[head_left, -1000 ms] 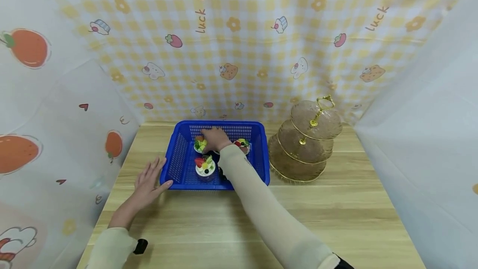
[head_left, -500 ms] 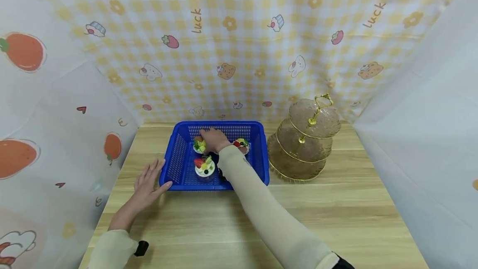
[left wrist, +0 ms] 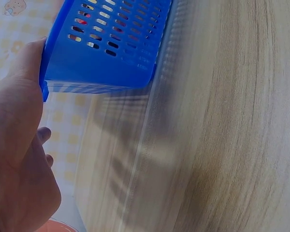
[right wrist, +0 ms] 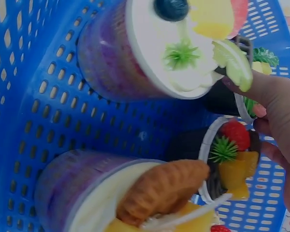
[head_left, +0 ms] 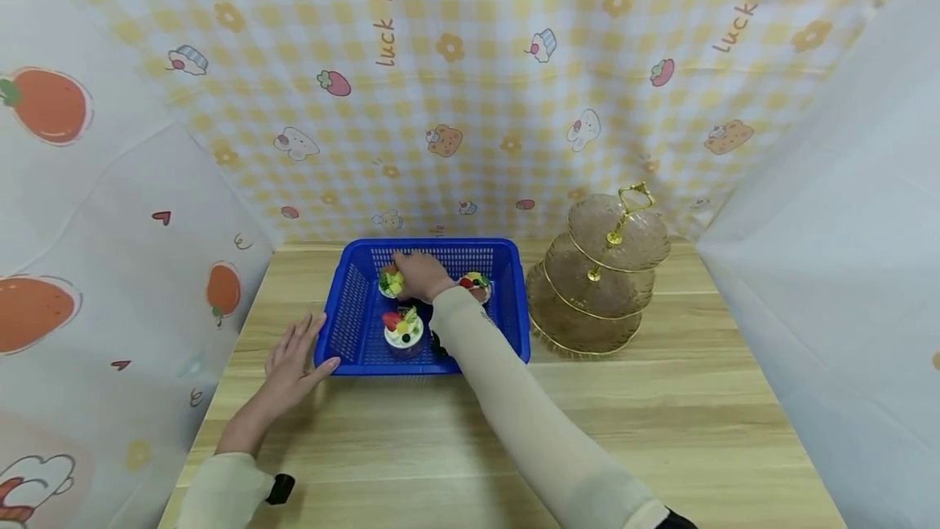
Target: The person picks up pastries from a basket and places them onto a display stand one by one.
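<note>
My right hand (head_left: 424, 274) reaches into a blue plastic basket (head_left: 470, 244) and pinches a small dessert cup (head_left: 390, 280) at its back left. The right wrist view shows this cup as dark (right wrist: 224, 100), with green and pink toppings at the fingertips. Closer to the front stands a whipped-cream cup (head_left: 404, 330) topped with strawberry and fruit. Another fruit-topped cup (head_left: 476, 286) sits right of the hand. In the right wrist view, a cup with a brown biscuit (right wrist: 162, 191) stands near the camera. My left hand (head_left: 290, 356) rests against the basket's front left corner, fingers spread.
Right of the basket stands a three-tier, gold-rimmed cake stand (head_left: 598, 284) with a handle on top. Both stand on a light wooden table (head_left: 624, 419). A yellow checked cloth (head_left: 485, 88) hangs close behind, with white sheets at both sides.
The dessert cup at the back left has shifted slightly left and back with my right hand at it. My left hand keeps its place on the basket corner.
</note>
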`<state>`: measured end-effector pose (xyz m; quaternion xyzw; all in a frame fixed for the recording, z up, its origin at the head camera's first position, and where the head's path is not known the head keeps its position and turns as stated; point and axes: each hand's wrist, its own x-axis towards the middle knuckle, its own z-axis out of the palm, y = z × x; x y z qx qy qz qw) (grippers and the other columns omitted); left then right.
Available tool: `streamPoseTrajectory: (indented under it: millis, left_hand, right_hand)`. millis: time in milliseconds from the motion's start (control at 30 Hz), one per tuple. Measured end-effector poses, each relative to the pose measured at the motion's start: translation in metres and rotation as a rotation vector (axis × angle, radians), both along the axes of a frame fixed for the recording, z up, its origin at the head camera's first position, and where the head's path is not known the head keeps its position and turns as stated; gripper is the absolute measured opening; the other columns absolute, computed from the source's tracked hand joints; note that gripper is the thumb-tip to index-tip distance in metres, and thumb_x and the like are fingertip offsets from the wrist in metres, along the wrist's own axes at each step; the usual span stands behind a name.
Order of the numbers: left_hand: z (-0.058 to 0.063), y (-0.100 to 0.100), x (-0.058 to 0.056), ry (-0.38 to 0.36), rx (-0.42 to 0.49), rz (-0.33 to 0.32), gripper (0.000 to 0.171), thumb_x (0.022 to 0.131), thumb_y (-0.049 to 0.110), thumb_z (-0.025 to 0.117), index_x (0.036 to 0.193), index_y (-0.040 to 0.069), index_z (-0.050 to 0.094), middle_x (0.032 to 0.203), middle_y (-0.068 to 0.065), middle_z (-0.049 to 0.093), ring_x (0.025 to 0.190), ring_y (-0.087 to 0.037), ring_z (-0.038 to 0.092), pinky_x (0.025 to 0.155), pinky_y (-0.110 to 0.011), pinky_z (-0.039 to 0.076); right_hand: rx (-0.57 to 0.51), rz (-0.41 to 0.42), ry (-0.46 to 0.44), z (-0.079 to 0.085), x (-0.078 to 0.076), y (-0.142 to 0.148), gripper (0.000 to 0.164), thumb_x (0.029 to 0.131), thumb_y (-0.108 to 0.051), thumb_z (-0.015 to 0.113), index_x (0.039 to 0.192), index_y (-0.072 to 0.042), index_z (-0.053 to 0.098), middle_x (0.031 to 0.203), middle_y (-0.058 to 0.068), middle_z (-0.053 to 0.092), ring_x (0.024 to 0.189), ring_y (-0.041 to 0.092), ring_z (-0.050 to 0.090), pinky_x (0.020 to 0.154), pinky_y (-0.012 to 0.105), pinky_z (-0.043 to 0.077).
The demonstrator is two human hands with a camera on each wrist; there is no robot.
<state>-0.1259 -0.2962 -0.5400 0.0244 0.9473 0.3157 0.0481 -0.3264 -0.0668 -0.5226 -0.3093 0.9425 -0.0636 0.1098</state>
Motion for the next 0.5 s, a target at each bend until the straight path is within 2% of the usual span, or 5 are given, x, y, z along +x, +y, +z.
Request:
streamPoseTrajectory:
  millis: [300,433,500]
  left_hand:
    - [0.003,-0.001,0.002,0.01,0.003,-0.001,0.082,0.097,0.043,0.058,0.16,0.021,0.011,0.165,-0.026,0.004,0.149,-0.054,-0.005,0.107,-0.079,-0.002]
    - [0.003,0.0,0.0,0.008,-0.001,-0.008,0.082,0.097,0.044,0.058,0.16,0.02,0.012,0.165,-0.027,0.004,0.149,-0.055,-0.004,0.107,-0.079,-0.001]
    - [0.003,0.001,0.0,0.004,0.001,-0.008,0.082,0.097,0.044,0.059,0.16,0.019,0.012,0.165,-0.027,0.004,0.148,-0.055,-0.004,0.107,-0.079,-0.001]
  right_hand:
    - [-0.161,-0.007,-0.041,0.033,0.004,0.007,0.095,0.085,-0.043,0.076,0.158,-0.017,0.021,0.13,0.003,0.066,0.128,0.024,0.057,0.105,0.039,0.049]
    - [-0.23,0.037,-0.009,0.047,0.007,0.013,0.094,0.083,-0.039,0.079,0.156,-0.013,0.026,0.131,0.004,0.064,0.118,0.019,0.062,0.101,0.034,0.051]
    - [-0.254,0.061,0.001,0.053,0.008,0.016,0.09,0.083,-0.039,0.079,0.153,-0.011,0.03,0.125,0.003,0.066,0.11,0.016,0.064,0.096,0.031,0.052]
